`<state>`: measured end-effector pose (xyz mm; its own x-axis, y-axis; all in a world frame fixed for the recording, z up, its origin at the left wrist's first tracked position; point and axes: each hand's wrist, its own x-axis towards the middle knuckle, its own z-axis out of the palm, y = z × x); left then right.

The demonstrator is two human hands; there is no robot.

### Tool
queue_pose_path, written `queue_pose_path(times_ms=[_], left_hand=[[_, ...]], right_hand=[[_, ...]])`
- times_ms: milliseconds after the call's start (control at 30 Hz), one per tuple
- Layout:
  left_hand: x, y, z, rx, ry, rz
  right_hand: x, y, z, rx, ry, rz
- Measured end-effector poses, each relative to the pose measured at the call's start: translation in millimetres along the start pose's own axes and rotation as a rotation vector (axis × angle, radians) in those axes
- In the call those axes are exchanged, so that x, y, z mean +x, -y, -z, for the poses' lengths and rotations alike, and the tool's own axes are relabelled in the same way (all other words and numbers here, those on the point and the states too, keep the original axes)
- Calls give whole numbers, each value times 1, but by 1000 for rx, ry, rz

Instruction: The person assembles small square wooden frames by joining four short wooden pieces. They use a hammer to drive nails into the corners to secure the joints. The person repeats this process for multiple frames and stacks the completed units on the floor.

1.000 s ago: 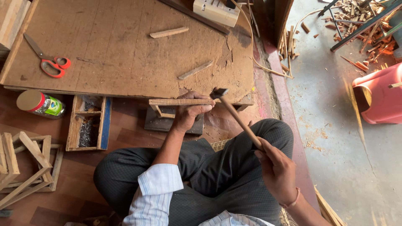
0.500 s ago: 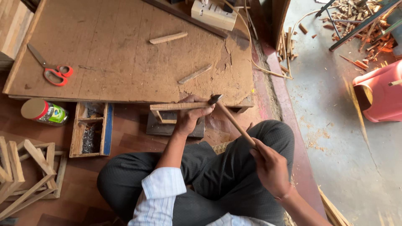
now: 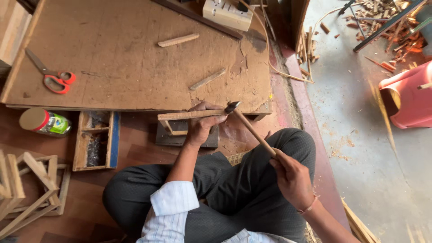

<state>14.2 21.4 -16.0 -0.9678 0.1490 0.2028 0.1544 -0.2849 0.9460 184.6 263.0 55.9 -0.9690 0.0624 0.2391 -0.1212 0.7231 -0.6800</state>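
Observation:
My left hand (image 3: 202,123) grips a small frame of thin wooden strips (image 3: 177,117), holding it upright on a dark metal block (image 3: 166,137) on the floor. In my right hand (image 3: 292,177) is a wooden-handled hammer (image 3: 252,129). Its metal head (image 3: 232,107) sits at the right end of the frame's top strip, just beside my left fingers. I sit cross-legged in dark trousers, and my knees flank the block.
A large plywood board (image 3: 135,58) lies ahead with red-handled scissors (image 3: 51,76), two loose wood strips (image 3: 178,40) and a white power strip (image 3: 227,13). A wooden nail box (image 3: 94,139) and a tin (image 3: 42,121) sit left. Finished wooden frames (image 3: 27,189) pile at lower left; a red plastic stool (image 3: 407,96) stands right.
The hammer head has stayed at the end of the top strip while the hammer bobs slightly. My left hand keeps its hold on the frame. The view has shifted a little.

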Motion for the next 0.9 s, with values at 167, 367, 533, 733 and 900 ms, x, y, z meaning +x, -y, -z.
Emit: queue_pose_path(times_ms=[167,367,533,733,900], left_hand=[[-3,16,0,-167,40,74],[-16,26,-4,423,-44,-14],[-10,-9,12,39,-119,-164],[-9,-43,53,-729,-317,-100],[-24,-27,53,-929,-198,-77]], right_hand=[[1,-13,-19,565,-19,-353],[62,-29,-101,1017,109,-812],[93,-50,-151,658,-122,-477],[79,-34,-147,448,-4,-49],[89,-7,-139,882,159,-184]])
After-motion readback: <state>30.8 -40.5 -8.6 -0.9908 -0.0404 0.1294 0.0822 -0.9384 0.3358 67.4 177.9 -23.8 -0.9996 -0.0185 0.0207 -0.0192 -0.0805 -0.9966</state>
